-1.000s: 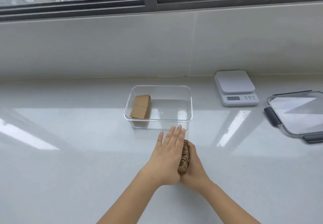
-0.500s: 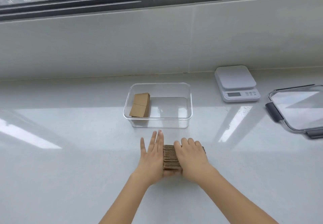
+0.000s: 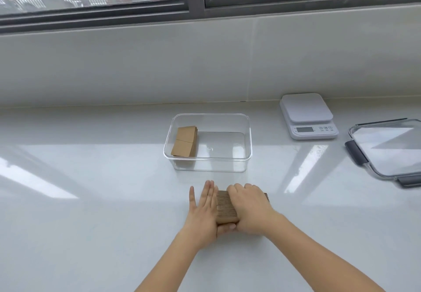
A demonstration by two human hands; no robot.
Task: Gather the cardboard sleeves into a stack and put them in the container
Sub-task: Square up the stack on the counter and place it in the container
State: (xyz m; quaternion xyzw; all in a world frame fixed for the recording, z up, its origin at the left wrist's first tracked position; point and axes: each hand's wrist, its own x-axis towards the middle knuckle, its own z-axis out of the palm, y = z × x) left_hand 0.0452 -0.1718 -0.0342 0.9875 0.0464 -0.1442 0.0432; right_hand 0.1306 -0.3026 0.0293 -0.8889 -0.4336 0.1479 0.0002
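Observation:
A brown stack of cardboard sleeves (image 3: 225, 207) lies on edge on the white counter, in front of the clear plastic container (image 3: 248, 145). My left hand (image 3: 202, 212) lies flat against the stack's left side, fingers straight, with its thumb under the near end. My right hand (image 3: 250, 207) is curled over the top and right of the stack, hiding most of it. Inside the container, against its left wall, leans another bundle of cardboard sleeves (image 3: 185, 141); the rest of its floor is bare.
A white kitchen scale (image 3: 307, 115) sits at the back right. The container's clear lid with grey clips (image 3: 387, 150) lies at the far right edge. A tiled wall and window sill run behind the counter.
A second ago my hands pressed the stack on its thin edge; it now lies turned with its ribbed side up, my right hand on top and my left flat against its side.

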